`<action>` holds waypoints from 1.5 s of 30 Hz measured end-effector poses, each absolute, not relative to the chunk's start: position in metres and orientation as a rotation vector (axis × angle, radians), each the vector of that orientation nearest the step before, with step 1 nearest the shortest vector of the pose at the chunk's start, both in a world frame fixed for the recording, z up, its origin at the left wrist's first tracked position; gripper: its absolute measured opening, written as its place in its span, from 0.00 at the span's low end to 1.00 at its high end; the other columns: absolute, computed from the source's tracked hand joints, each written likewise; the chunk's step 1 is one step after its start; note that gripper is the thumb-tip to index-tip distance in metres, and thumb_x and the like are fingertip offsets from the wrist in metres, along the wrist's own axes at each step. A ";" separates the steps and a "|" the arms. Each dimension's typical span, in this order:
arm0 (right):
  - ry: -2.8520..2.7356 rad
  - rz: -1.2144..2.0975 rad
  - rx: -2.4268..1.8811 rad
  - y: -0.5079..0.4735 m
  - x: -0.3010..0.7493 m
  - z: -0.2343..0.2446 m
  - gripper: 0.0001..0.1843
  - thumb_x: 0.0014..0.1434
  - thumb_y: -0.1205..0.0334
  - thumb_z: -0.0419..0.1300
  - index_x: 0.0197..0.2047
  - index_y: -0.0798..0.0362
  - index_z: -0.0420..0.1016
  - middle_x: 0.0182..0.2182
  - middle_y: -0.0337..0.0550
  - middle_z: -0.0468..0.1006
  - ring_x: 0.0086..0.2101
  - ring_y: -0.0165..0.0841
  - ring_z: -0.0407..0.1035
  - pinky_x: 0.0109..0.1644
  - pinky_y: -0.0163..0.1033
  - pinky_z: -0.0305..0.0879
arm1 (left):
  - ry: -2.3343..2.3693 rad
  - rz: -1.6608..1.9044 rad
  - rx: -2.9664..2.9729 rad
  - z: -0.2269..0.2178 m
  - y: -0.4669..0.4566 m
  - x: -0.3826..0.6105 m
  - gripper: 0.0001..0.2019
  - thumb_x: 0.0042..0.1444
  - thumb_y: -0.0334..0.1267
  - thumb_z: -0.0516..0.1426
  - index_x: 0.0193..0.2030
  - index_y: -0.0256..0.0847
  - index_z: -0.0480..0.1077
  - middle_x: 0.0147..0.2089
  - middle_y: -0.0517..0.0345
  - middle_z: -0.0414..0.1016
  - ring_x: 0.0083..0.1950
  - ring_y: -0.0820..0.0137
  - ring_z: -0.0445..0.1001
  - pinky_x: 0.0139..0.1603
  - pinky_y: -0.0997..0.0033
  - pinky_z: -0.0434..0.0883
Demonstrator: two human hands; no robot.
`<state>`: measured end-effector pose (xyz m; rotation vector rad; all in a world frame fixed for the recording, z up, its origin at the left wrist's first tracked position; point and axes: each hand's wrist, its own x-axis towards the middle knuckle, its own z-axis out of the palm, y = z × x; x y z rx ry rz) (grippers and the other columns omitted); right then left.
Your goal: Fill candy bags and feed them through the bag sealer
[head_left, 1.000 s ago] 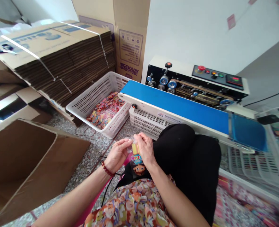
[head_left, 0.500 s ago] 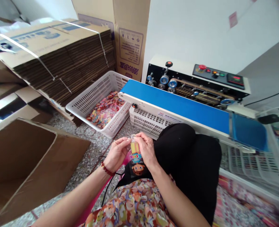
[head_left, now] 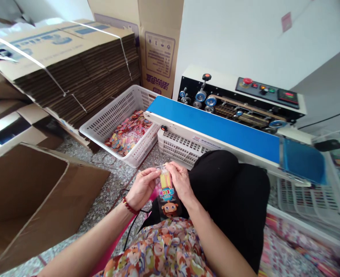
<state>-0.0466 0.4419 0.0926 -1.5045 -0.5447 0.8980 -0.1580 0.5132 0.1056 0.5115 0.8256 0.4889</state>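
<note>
Over my lap I hold up a small clear plastic packet (head_left: 167, 192) by its top edge. It carries a cartoon face and the letters "Stick", with yellow sticks showing in its upper part. My left hand (head_left: 143, 187), with a red bead bracelet at the wrist, pinches the top left corner between thumb and fingers. On the other side, my right hand (head_left: 180, 182) grips the top right corner, its fingers curled along the packet's edge. The packet hangs down towards my patterned shirt (head_left: 164, 246).
A sealing machine (head_left: 242, 102) with a blue conveyor belt (head_left: 216, 125) stands ahead. Left of it, a white basket (head_left: 100, 119) holds many small packets. Bundled flat cardboard (head_left: 80, 69) is stacked behind. An open carton (head_left: 80, 192) sits at left, crates (head_left: 311, 200) at right.
The top of the packet is spread flatter and wider between my fingers, and more of its print shows. My right hand has shifted slightly to the right.
</note>
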 end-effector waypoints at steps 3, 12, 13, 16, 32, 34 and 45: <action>-0.491 1.031 -1.403 0.442 -0.046 0.092 0.14 0.56 0.49 0.57 0.29 0.52 0.70 0.20 0.33 0.61 0.22 0.27 0.55 0.25 0.32 0.54 | 0.805 0.484 0.488 0.106 0.516 -0.159 0.08 0.40 0.28 0.70 0.28 0.34 0.76 0.30 0.56 0.79 0.31 0.74 0.75 0.37 0.76 0.71; -0.436 0.900 -1.479 0.445 -0.046 0.087 0.20 0.55 0.50 0.60 0.19 0.53 0.62 0.17 0.32 0.54 0.21 0.25 0.50 0.24 0.32 0.50 | 0.844 0.441 0.511 0.103 0.512 -0.158 0.10 0.38 0.28 0.70 0.27 0.32 0.75 0.28 0.56 0.78 0.30 0.75 0.74 0.35 0.78 0.71; -0.418 0.939 -1.448 0.444 -0.045 0.086 0.20 0.54 0.49 0.60 0.20 0.53 0.63 0.17 0.32 0.55 0.21 0.25 0.50 0.24 0.32 0.51 | 0.841 0.442 0.513 0.103 0.513 -0.159 0.10 0.38 0.28 0.70 0.28 0.32 0.75 0.28 0.56 0.78 0.30 0.75 0.75 0.36 0.78 0.71; -0.405 1.091 -1.337 0.443 -0.043 0.086 0.14 0.53 0.51 0.62 0.27 0.53 0.71 0.20 0.33 0.64 0.22 0.26 0.56 0.26 0.32 0.55 | 0.822 0.455 0.513 0.101 0.515 -0.160 0.10 0.40 0.29 0.70 0.29 0.33 0.75 0.31 0.55 0.79 0.33 0.74 0.76 0.38 0.76 0.72; -0.531 0.868 -1.527 0.449 -0.049 0.086 0.18 0.57 0.52 0.57 0.21 0.52 0.65 0.18 0.34 0.58 0.22 0.26 0.52 0.25 0.33 0.51 | 0.836 0.445 0.654 0.095 0.515 -0.161 0.09 0.41 0.32 0.70 0.27 0.34 0.75 0.28 0.56 0.77 0.30 0.73 0.74 0.37 0.74 0.70; -0.508 0.984 -1.456 0.449 -0.047 0.085 0.17 0.55 0.49 0.59 0.24 0.52 0.70 0.19 0.34 0.62 0.22 0.26 0.55 0.26 0.33 0.54 | 0.843 0.467 0.620 0.094 0.518 -0.162 0.09 0.41 0.31 0.70 0.28 0.34 0.75 0.29 0.56 0.78 0.31 0.73 0.75 0.38 0.74 0.70; -0.414 1.144 -1.330 0.447 -0.044 0.085 0.15 0.48 0.50 0.67 0.32 0.52 0.73 0.25 0.35 0.73 0.26 0.28 0.64 0.32 0.34 0.62 | 0.799 0.524 0.606 0.096 0.525 -0.167 0.07 0.45 0.32 0.68 0.29 0.32 0.76 0.31 0.53 0.79 0.34 0.71 0.76 0.42 0.70 0.74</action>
